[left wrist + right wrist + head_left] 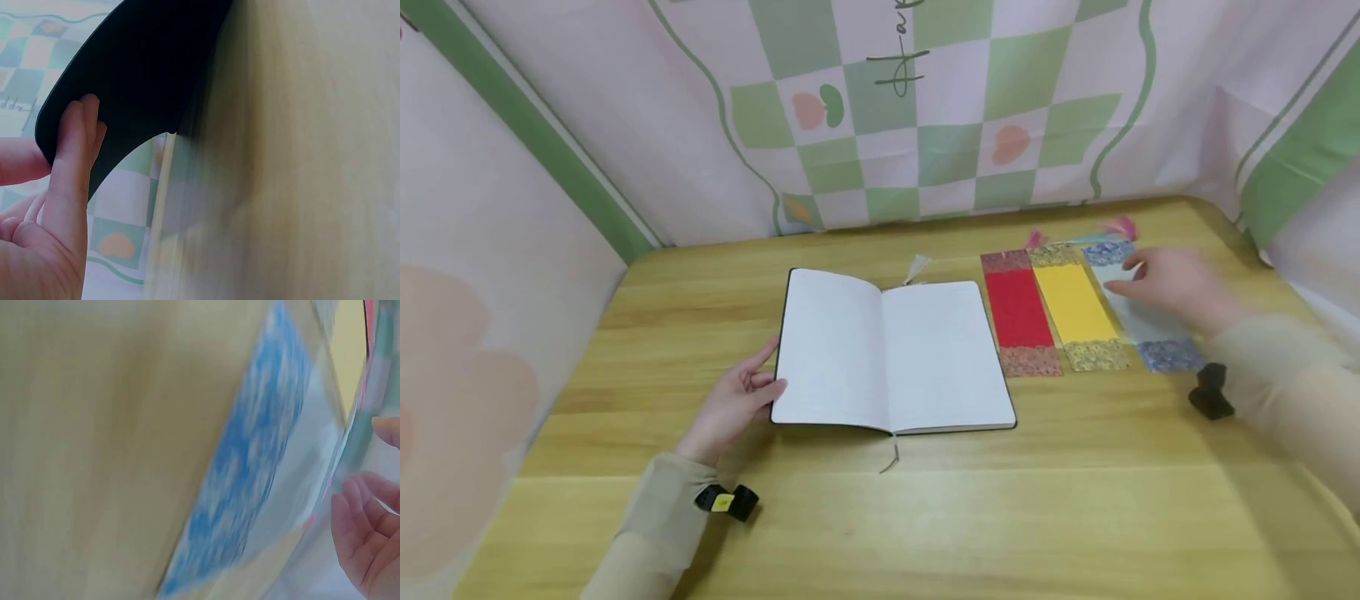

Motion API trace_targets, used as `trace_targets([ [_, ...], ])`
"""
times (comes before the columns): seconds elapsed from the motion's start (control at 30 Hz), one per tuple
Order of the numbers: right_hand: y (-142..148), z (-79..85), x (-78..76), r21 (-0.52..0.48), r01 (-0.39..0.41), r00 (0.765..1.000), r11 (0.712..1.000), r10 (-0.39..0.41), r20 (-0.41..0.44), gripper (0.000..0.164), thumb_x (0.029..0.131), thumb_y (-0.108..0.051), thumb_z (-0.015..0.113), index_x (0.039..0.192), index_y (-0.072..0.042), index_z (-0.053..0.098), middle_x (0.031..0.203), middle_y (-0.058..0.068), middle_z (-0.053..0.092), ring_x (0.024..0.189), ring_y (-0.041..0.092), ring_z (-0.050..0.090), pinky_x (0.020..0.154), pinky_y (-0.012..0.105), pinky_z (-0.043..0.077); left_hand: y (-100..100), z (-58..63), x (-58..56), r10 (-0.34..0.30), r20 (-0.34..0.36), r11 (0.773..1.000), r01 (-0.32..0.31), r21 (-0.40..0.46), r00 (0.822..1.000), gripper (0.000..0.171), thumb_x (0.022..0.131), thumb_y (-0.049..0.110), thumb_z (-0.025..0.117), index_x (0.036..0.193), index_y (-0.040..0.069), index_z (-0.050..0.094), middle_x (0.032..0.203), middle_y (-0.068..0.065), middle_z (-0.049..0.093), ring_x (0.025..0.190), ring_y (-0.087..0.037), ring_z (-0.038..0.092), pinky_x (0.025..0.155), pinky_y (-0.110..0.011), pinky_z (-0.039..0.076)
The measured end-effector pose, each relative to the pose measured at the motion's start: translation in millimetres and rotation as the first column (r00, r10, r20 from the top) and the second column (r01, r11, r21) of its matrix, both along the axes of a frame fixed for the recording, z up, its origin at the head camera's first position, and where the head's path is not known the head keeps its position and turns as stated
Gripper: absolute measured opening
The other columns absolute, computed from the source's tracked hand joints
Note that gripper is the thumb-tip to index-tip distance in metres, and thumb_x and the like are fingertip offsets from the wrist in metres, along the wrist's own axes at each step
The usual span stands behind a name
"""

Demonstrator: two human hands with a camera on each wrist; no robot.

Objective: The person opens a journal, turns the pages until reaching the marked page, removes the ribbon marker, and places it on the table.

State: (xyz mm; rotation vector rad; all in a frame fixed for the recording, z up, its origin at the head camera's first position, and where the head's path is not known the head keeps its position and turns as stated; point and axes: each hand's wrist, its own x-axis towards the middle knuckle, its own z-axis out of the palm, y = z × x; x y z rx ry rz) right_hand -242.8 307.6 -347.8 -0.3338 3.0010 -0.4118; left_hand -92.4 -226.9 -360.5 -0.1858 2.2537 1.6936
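Observation:
An open notebook [947,358] with blank white pages and a dark cover lies on the wooden table. My left hand [737,408] pinches its left edge, thumb on the page and fingers behind the cover [144,69], which is lifted off the wood in the left wrist view. Over the light blue bookmark [1123,292], the rightmost of three, hovers my right hand [1172,287], thumb and fingers apart with nothing between them. Beside that bookmark lie a yellow one [1075,304] and a red one [1018,308], all with patterned ends.
A pale tassel [917,267] sticks out above the notebook, and a thin ribbon [893,457] hangs out below. Pink tassels [1122,227] lie past the bookmarks' far ends. Checked fabric [917,158] hangs along the table's back edge.

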Motion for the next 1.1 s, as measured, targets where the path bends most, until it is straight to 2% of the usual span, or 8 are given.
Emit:
trace_targets([
  [0.13, -29, -2.6, 5.4, -0.026, -0.053, 0.999, 0.998, 0.053, 0.006, 0.048, 0.088, -0.034, 0.063, 0.106, 0.011, 0.059, 0.092, 0.026, 0.065, 0.082, 0.036, 0.061, 0.074, 0.051, 0.047, -2, 0.9, 0.5, 0.003, 0.013, 1.0, -0.003, -0.007, 1.0, 0.065, 0.095, 0.011, 0.057, 0.149, 0.028, 0.027, 0.087, 0.001, 0.062, 0.071, -0.009, 0.053, 0.069, -0.025, 0.048],
  [0.23, -53, -5.6, 14.7, -0.066, -0.086, 0.996, 0.994, 0.086, -0.005, 0.044, 0.088, -0.031, 0.065, 0.105, 0.009, 0.061, 0.089, 0.021, 0.065, 0.082, 0.032, 0.061, 0.074, 0.049, 0.048, -1, 0.4, 1.0, 0.003, 0.019, 1.0, -0.003, -0.011, 1.0, 0.065, 0.095, 0.011, 0.057, 0.149, 0.028, 0.027, 0.09, -0.001, 0.064, 0.075, -0.009, 0.056, 0.071, -0.026, 0.05],
  [0.37, -87, -8.9, 27.8, -0.122, -0.142, 0.99, 0.982, 0.14, -0.028, 0.044, 0.086, -0.03, 0.067, 0.108, 0.007, 0.061, 0.098, 0.022, 0.064, 0.09, 0.034, 0.059, 0.081, 0.05, 0.047, -2, -0.2, 0.4, 0.008, 0.015, 1.0, -0.007, -0.012, 1.0, 0.065, 0.095, 0.011, 0.056, 0.15, 0.029, 0.026, 0.096, -0.004, 0.066, 0.079, -0.01, 0.06, 0.073, -0.026, 0.052],
  [0.47, -111, -9.8, 35.0, -0.136, -0.186, 0.982, 0.973, 0.188, 0.005, 0.054, 0.085, -0.035, 0.069, 0.119, 0.006, 0.057, 0.113, 0.024, 0.059, 0.103, 0.037, 0.053, 0.089, 0.053, 0.045, -2, -0.7, -0.8, 0.005, 0.01, 1.0, -0.005, 0.001, 1.0, 0.065, 0.095, 0.011, 0.056, 0.15, 0.028, 0.026, 0.094, -0.003, 0.066, 0.077, -0.009, 0.059, 0.072, -0.025, 0.051],
  [0.57, -132, -9.4, 38.6, -0.113, -0.253, 0.965, 0.961, 0.259, 0.04, 0.064, 0.084, -0.039, 0.069, 0.129, 0.003, 0.051, 0.128, 0.024, 0.051, 0.116, 0.038, 0.044, 0.098, 0.054, 0.04, -3, -1.4, -0.9, 0.004, 0.007, 1.0, -0.004, 0.012, 1.0, 0.065, 0.095, 0.01, 0.056, 0.15, 0.027, 0.025, 0.096, -0.004, 0.067, 0.077, -0.009, 0.06, 0.072, -0.025, 0.052],
  [0.77, -162, -6.9, 36.2, -0.067, -0.4, 0.909, 0.914, 0.405, 0.1, 0.079, 0.081, -0.045, 0.071, 0.141, -0.002, 0.042, 0.148, 0.022, 0.034, 0.136, 0.041, 0.025, 0.109, 0.057, 0.025, -3, 0.5, 1.1, 0.008, 0.007, 1.0, -0.008, -0.003, 1.0, 0.066, 0.095, 0.011, 0.056, 0.15, 0.027, 0.025, 0.104, -0.009, 0.066, 0.085, -0.011, 0.063, 0.076, -0.029, 0.053],
  [1.0, -185, -11.3, 27.9, 0.047, -0.481, 0.866, 0.875, 0.466, 0.18, 0.083, 0.083, -0.047, 0.067, 0.144, 0.0, 0.036, 0.15, 0.024, 0.03, 0.139, 0.042, 0.023, 0.113, 0.056, 0.018, -3, -0.9, 1.3, -0.009, 0.003, 0.999, 0.008, 0.031, 1.0, 0.067, 0.095, 0.01, 0.056, 0.151, 0.025, 0.024, 0.099, -0.004, 0.068, 0.083, -0.009, 0.063, 0.076, -0.028, 0.054],
  [1.1, -193, -10.5, 22.7, 0.098, -0.492, 0.862, 0.865, 0.469, 0.196, 0.083, 0.084, -0.047, 0.067, 0.144, 0.002, 0.035, 0.15, 0.025, 0.03, 0.138, 0.043, 0.024, 0.112, 0.057, 0.019, -2, -0.1, 1.0, -0.017, -0.012, 0.999, 0.018, 0.043, 1.0, 0.067, 0.095, 0.009, 0.056, 0.151, 0.023, 0.023, 0.091, 0.002, 0.066, 0.079, -0.007, 0.062, 0.074, -0.026, 0.053],
])
